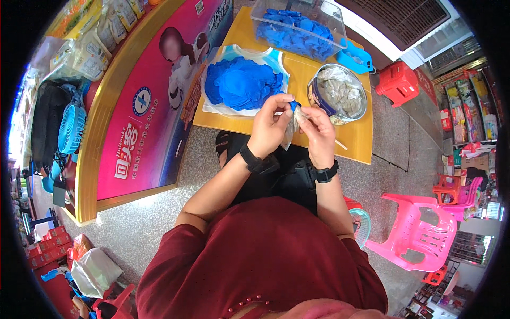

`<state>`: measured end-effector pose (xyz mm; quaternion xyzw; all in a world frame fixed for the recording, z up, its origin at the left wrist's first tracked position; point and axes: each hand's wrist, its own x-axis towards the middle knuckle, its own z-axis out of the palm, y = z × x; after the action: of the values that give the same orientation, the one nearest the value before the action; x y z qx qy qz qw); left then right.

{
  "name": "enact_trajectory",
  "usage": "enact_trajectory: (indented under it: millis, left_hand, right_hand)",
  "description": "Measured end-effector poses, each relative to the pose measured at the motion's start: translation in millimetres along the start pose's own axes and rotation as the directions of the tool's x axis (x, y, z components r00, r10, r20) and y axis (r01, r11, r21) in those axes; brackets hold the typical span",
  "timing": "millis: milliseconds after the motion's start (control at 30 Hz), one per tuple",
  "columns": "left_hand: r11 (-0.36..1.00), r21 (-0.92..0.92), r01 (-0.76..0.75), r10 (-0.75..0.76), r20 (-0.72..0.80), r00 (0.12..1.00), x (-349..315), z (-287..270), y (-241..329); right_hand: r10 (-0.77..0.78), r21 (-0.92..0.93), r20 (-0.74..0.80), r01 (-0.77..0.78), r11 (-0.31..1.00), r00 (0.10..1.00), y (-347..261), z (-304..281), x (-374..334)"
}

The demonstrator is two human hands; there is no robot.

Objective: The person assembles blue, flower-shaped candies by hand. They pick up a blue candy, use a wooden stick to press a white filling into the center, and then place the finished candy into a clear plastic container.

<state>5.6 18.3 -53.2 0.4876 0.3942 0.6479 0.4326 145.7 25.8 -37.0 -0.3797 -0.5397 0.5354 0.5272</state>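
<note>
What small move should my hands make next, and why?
Perhaps gently draw the pale piece away from the blue piece: your left hand seems to pinch the blue one, your right hand the pale one, and they meet between your hands.

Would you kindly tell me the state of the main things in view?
Left hand, pinching a small blue piece
Right hand, pinching a crumpled pale piece
Blue heap, loosely piled
Clear bin, open, holding blue pieces
Round tin, open, holding crumpled contents
Pink chair, unoccupied
Blue fan, on or off unclear
</note>
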Motion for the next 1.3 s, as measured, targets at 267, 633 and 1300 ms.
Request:
enact_trajectory:
  millis: [267, 633, 1300]
  left_hand:
    - [0.988, -0.158, 0.004, 0.017, 0.133, 0.991, 4, -5, -2]
    - [0.989, 0.147, -0.035, 0.028, 0.052, 0.998, -1, 4, -11]
    - [0.995, -0.089, 0.052, -0.034, 0.193, 0.981, 8, -10, 1]
  right_hand:
    - [0.164, 0.139, -0.058, -0.154, 0.978, 0.985, -7, 7, 2]
    - [-0.008, -0.260, -0.212, -0.049, 0.964, 0.977, 27, -1, 14]
    - [0.416, 0.234, 0.071, -0.421, 0.876, 0.906, 8, -11, 10]
